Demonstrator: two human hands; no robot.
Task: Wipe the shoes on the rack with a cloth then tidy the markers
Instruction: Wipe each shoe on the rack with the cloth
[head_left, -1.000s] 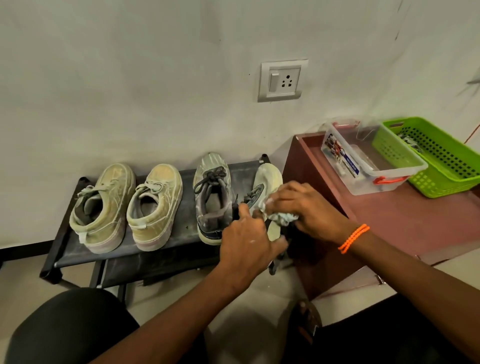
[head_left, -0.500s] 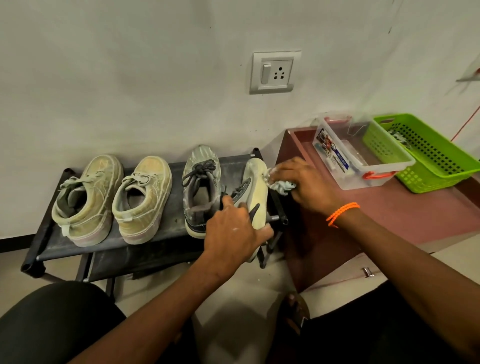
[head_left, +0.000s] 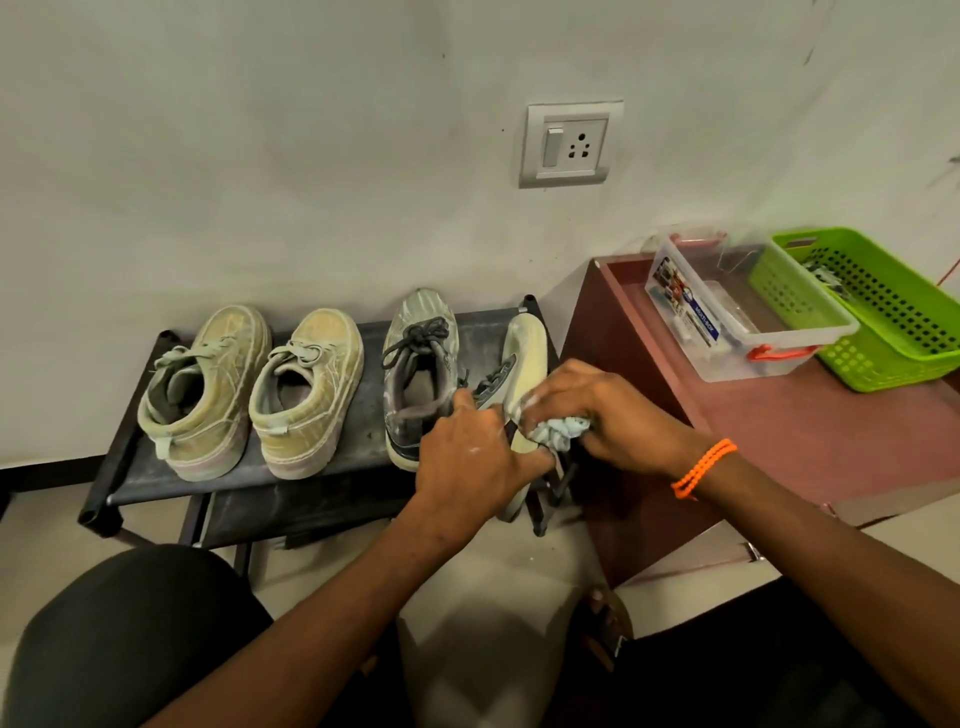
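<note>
A low black shoe rack (head_left: 130, 467) carries two dusty tan shoes (head_left: 205, 389) (head_left: 306, 389) and a grey laced shoe (head_left: 421, 374). At the rack's right end a fourth grey shoe (head_left: 524, 353) is tipped on its side, pale sole facing right. My left hand (head_left: 467, 462) grips that shoe at its heel end. My right hand (head_left: 597, 415) holds a crumpled light cloth (head_left: 556, 431) and presses it against the sole. No markers can be made out.
A dark red low table (head_left: 779, 457) stands right of the rack. On it sit a clear plastic box (head_left: 737, 317) with orange latches and a green perforated basket (head_left: 893, 322). A wall socket (head_left: 570, 144) is above. My dark-clothed knees fill the bottom corners.
My right hand with the cloth has slid back along the sole from the toe end toward the middle. My left hand keeps its hold on the tipped shoe.
</note>
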